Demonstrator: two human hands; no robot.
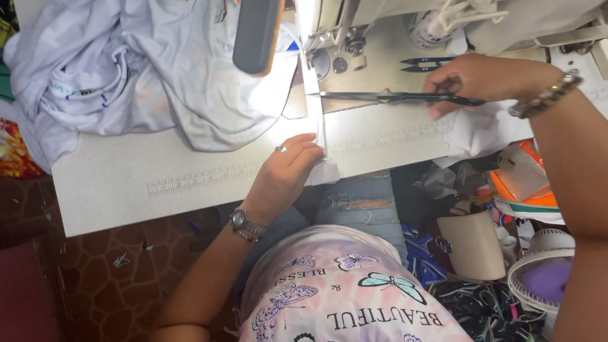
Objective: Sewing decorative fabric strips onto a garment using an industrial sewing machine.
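My left hand [288, 168] pinches a narrow white fabric strip [318, 126] against the front edge of the grey sewing table [126, 183]; a ring and a wristwatch are on that hand and arm. My right hand [472, 79], with a beaded bracelet, grips long dark scissors [380, 97] whose blades point left and meet the strip just below the sewing machine's needle area [329, 54].
A heap of pale lilac cloth [126, 69] covers the table's far left. Small black thread snips [425, 63] lie on the machine bed. White fabric pieces [481, 133] lie under my right wrist. A small fan [544, 272], a beige bag and cloth scraps crowd the floor at right.
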